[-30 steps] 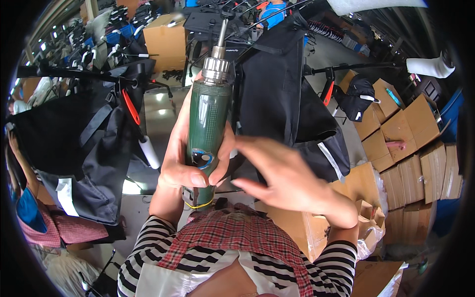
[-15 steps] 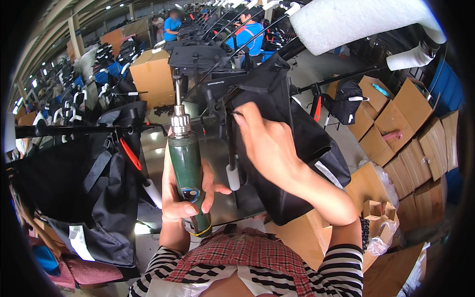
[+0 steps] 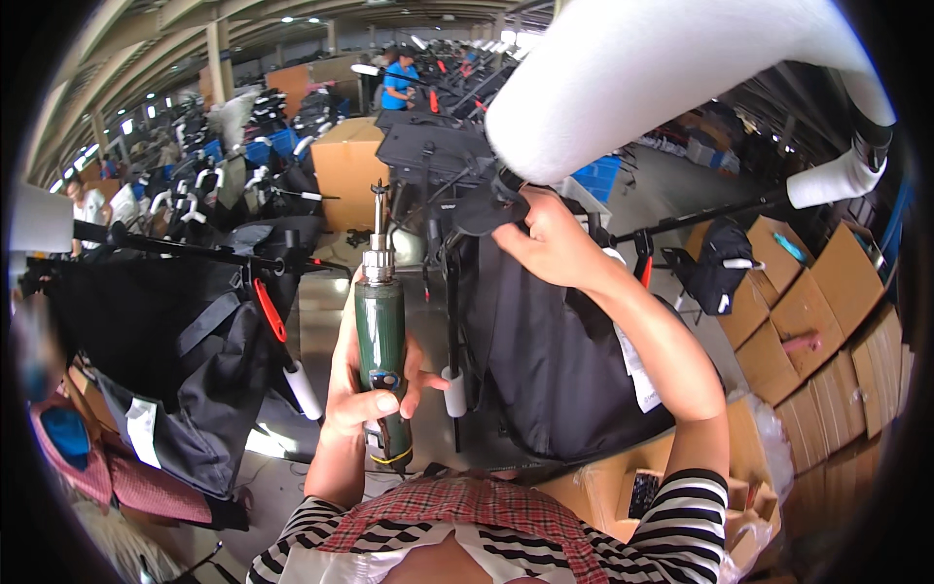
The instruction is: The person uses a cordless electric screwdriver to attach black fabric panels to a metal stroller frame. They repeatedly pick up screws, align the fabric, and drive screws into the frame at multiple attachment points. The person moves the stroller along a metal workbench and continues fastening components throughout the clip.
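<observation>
My left hand (image 3: 348,404) is wrapped round a green electric screwdriver (image 3: 379,331), held upright with its metal bit pointing away from me. At the top of a black fabric bag (image 3: 569,360) on a dark tubular frame, my right hand (image 3: 556,241) is closed on the edge of a black fabric flap (image 3: 484,216). Some of its fingertips are hidden behind the cloth. Directly above it hangs a thick bar wrapped in white foam (image 3: 623,88). A thin black rod with a white foam sleeve (image 3: 453,391) stands between my hands.
Another black fabric bag (image 3: 185,360) on a frame with a red lever (image 3: 269,310) hangs at left. Cardboard boxes (image 3: 793,331) stand at right, and a large carton (image 3: 347,170) is ahead. A person in blue (image 3: 397,80) works farther back. Someone stands close at the left edge.
My right hand has moved up and slightly right, from the thin rod to the fabric flap. The screwdriver stays in my left hand. The view has shifted, bringing the foam-wrapped bar closer overhead.
</observation>
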Demonstrator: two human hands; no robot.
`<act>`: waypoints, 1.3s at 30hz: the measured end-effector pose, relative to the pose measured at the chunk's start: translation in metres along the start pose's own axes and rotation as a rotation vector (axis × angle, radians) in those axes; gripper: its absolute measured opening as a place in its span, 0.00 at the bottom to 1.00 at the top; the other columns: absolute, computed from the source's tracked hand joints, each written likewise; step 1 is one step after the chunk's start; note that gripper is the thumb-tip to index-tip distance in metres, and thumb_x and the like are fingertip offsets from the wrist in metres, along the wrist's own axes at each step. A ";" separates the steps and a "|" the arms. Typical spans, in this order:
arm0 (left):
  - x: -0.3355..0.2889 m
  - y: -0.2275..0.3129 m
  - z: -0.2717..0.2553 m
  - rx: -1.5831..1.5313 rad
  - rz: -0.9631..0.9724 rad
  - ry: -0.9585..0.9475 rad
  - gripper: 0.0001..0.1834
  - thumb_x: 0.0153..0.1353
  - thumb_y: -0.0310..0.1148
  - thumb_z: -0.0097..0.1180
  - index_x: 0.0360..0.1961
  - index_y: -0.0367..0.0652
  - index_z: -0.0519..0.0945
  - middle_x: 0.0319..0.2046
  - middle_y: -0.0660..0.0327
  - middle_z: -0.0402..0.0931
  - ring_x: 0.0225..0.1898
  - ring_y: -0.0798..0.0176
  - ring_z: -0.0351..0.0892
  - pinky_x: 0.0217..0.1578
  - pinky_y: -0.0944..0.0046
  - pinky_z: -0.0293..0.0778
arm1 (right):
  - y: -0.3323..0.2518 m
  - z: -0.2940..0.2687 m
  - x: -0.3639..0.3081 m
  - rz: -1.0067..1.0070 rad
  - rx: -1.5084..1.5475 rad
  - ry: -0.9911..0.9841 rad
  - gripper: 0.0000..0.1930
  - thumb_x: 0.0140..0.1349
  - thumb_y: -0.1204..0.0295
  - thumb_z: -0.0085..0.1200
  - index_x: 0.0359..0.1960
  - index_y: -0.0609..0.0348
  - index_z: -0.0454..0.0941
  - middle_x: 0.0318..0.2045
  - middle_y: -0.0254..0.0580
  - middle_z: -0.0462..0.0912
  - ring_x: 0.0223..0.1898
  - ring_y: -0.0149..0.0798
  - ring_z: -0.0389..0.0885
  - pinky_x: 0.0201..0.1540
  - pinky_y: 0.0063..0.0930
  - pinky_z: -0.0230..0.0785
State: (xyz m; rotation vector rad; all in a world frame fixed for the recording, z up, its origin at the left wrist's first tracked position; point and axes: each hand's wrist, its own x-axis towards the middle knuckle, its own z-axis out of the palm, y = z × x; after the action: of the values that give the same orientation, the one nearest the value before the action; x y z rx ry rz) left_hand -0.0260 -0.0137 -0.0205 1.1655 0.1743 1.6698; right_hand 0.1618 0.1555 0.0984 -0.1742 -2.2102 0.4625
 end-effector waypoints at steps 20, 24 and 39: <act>0.059 -0.014 0.036 0.347 0.296 0.134 0.46 0.56 0.35 0.66 0.70 0.37 0.52 0.50 0.40 0.72 0.19 0.64 0.76 0.40 0.48 0.86 | 0.003 0.003 -0.012 -0.206 -0.275 0.124 0.07 0.58 0.76 0.60 0.30 0.68 0.75 0.24 0.54 0.81 0.28 0.58 0.83 0.30 0.42 0.77; 0.067 -0.015 0.036 0.346 0.298 0.125 0.55 0.55 0.33 0.66 0.75 0.42 0.41 0.58 0.36 0.71 0.21 0.63 0.78 0.38 0.50 0.86 | -0.006 0.001 -0.020 -0.162 -0.180 0.119 0.06 0.60 0.78 0.57 0.29 0.67 0.73 0.23 0.57 0.79 0.27 0.58 0.82 0.28 0.45 0.75; 0.079 -0.022 0.033 0.330 0.265 0.140 0.64 0.53 0.31 0.68 0.77 0.52 0.31 0.56 0.39 0.73 0.23 0.62 0.80 0.37 0.53 0.86 | -0.048 -0.026 -0.015 -0.270 -0.271 0.410 0.26 0.53 0.65 0.73 0.49 0.67 0.77 0.43 0.52 0.82 0.46 0.49 0.80 0.46 0.42 0.72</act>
State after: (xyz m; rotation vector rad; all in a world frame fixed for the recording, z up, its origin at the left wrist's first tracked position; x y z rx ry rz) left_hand 0.0148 0.0456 0.0302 1.3607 0.4114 2.0115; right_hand 0.1931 0.1146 0.1211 -0.1006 -1.8471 -0.0258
